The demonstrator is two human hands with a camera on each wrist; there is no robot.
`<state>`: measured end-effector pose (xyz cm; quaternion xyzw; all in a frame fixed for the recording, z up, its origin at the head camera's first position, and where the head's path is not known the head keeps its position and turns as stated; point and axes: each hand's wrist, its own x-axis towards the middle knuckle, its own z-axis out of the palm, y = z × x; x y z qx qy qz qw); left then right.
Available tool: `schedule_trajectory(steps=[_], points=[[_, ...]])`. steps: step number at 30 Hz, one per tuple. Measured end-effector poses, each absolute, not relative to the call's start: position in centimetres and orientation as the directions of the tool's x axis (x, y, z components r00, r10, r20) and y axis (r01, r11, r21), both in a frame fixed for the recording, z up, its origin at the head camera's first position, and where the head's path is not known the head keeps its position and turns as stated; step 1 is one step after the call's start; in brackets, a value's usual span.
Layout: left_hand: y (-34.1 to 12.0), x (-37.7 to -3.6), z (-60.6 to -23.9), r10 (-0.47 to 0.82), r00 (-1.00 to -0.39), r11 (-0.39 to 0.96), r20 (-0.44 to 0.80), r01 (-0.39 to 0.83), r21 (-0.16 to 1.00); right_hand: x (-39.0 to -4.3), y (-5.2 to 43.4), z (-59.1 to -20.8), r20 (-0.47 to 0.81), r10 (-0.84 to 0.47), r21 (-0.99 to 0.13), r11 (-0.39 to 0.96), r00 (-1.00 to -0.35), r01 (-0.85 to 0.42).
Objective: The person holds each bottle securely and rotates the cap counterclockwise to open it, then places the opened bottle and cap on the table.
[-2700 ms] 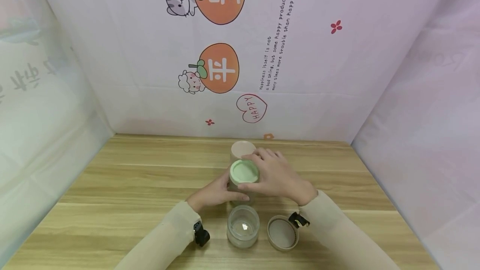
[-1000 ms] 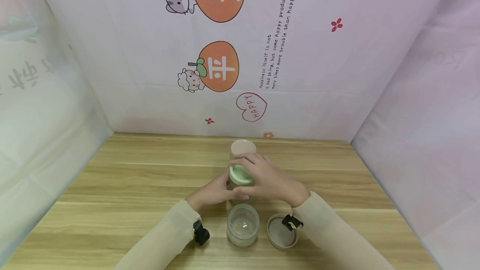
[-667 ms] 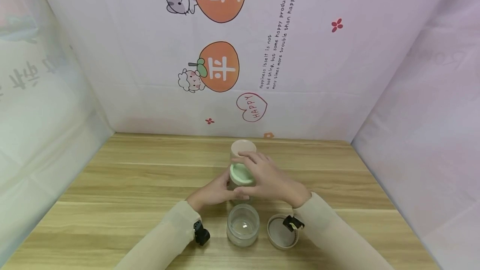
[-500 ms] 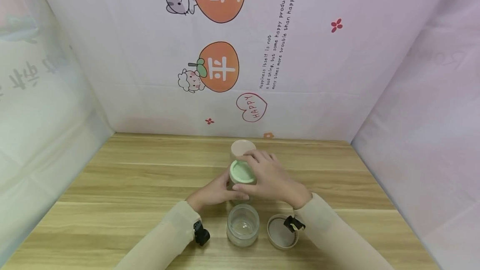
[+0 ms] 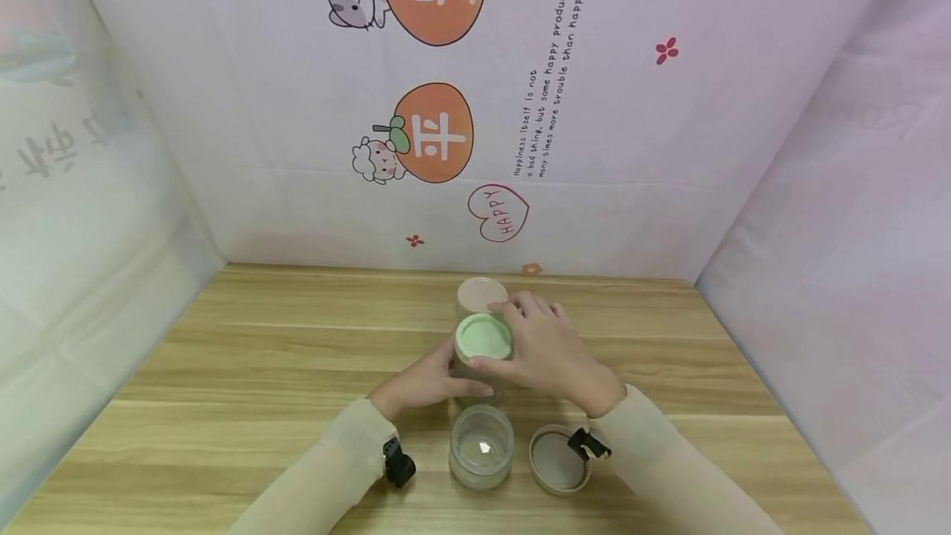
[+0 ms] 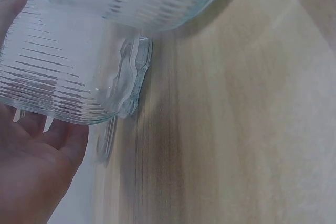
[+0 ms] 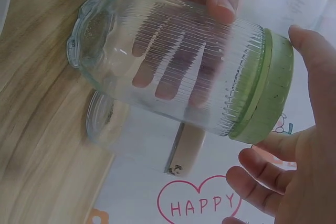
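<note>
A clear ribbed glass jar [image 7: 173, 61] stands mid-table, with a pale green lid [image 5: 484, 337] on its mouth. My left hand [image 5: 423, 382] wraps round the jar's body from the left; its fingers show through the glass in the right wrist view. From the right, my right hand [image 5: 553, 353] holds the lid by its rim, thumb on the near side and index finger on the far side. Its other fingers are spread beyond the rim. Nearer me stands a lidless glass jar [image 5: 481, 444]. A beige lid [image 5: 559, 461] lies underside up to its right.
Just behind the green-lidded jar stands another jar [image 5: 481, 294] with a beige lid on it, partly covered by my right hand. The wooden table [image 5: 282, 370] ends at a printed cloth [image 5: 594, 213] at the back, with cloth sides left and right.
A second ago my right hand lay across the green lid; it has since turned back to the right, uncovering the lid's top. The left hand and the jars have stayed in place.
</note>
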<state>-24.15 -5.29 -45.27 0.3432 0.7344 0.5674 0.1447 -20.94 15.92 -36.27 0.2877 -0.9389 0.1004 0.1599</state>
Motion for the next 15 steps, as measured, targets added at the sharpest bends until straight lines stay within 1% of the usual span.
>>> schedule_trajectory(steps=[8,15], points=[[-5.27,-24.06,-45.15,0.668,-0.721,0.114,0.183,0.343,0.933,-20.70,15.90,-36.23,0.355,-0.509,-0.099,0.814,-0.784,-0.573],[-5.34,-24.01,-45.13,0.665,-0.728,0.127,0.164,0.326,0.937,-20.75,15.80,-36.41,0.360,-0.534,-0.090,0.796,-0.765,-0.598]])
